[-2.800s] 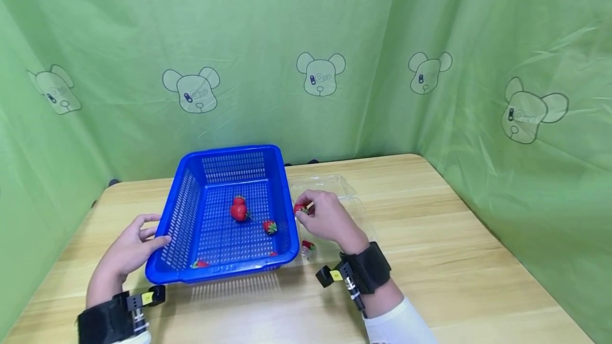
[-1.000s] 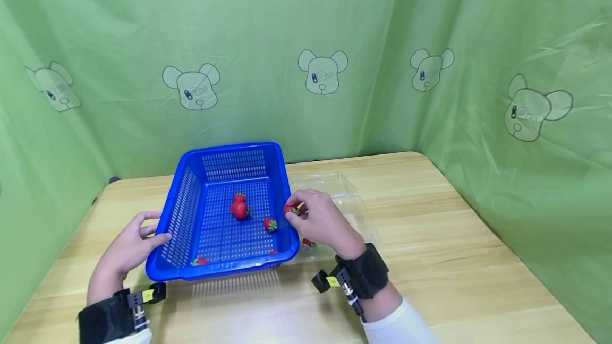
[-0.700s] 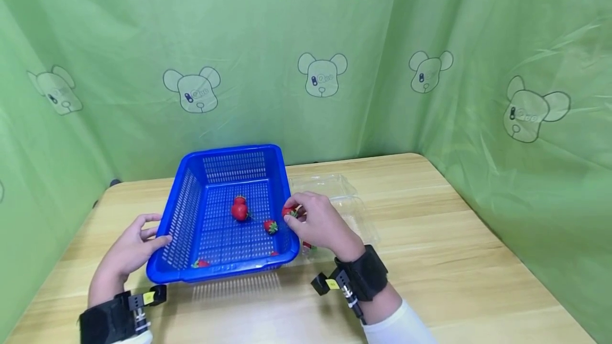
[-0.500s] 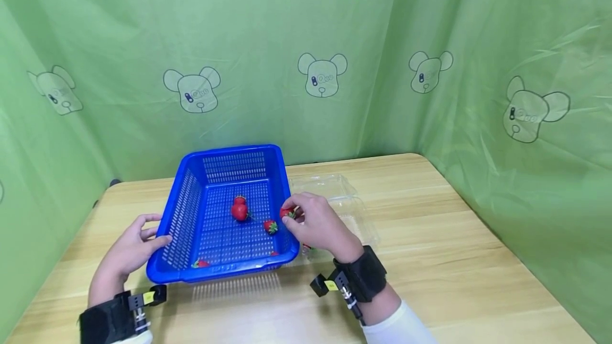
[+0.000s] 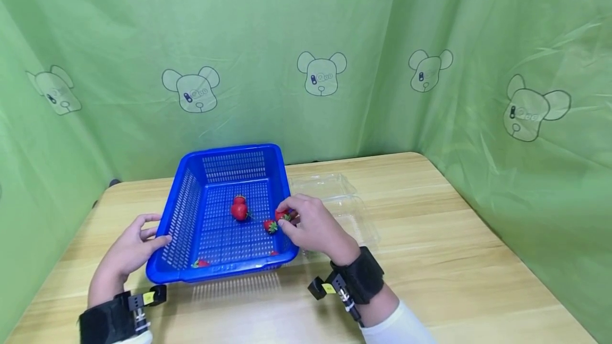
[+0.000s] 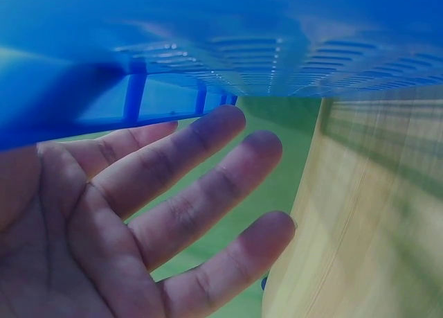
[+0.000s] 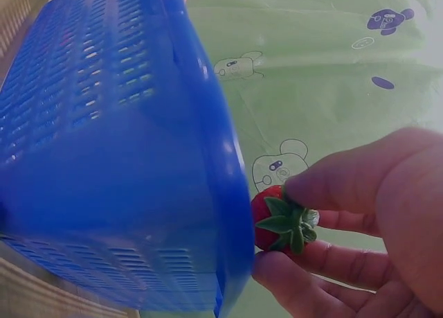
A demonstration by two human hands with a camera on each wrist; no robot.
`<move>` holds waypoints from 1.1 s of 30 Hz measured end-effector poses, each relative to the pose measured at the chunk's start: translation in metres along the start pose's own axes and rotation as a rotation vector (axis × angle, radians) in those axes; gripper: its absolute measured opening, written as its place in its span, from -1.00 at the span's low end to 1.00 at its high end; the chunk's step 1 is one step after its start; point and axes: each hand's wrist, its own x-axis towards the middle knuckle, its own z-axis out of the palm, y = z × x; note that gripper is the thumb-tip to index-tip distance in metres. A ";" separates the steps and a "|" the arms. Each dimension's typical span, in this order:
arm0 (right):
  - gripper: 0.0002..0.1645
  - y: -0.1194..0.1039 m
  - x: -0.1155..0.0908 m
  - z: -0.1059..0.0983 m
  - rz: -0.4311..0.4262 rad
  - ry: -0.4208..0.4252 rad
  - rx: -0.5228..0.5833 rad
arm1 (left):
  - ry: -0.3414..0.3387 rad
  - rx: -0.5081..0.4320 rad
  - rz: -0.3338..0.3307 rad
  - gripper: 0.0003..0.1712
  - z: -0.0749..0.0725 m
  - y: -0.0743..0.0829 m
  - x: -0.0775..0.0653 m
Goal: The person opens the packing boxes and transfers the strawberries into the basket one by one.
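A blue plastic basket (image 5: 224, 268) with slotted walls stands on the table. My left hand (image 5: 128, 248) holds its left rim, thumb over the edge; the left wrist view shows the other fingers (image 6: 208, 200) spread outside, below the rim. Between thumb and fingertips, my right hand (image 5: 315, 225) pinches a red strawberry (image 7: 266, 217) with green leaves. In the head view that strawberry (image 5: 281, 215) is over the basket's right rim. Several strawberries lie inside: a pair (image 5: 239, 211) near the middle, one (image 5: 270, 225) at the right, one (image 5: 201, 263) at the near left.
A clear plastic clamshell box (image 5: 356, 208) lies opened on the wooden table (image 5: 430, 259), right of the basket and partly behind my right hand. A green curtain (image 5: 258, 110) with bear-head prints encloses the table at the back and sides.
My right hand has carried the strawberry leftward from above the clear box to the basket's right rim. My left hand and the basket have stayed in place.
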 end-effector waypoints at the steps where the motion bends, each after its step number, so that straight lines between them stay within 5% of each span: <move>1: -0.87 0.000 0.000 0.000 -0.004 -0.003 -0.002 | -0.001 -0.002 0.000 -0.30 0.000 0.000 0.000; 33: -0.84 -0.008 -0.001 0.013 -0.054 -0.088 -0.041 | -0.011 0.025 -0.014 -0.25 -0.002 0.000 0.000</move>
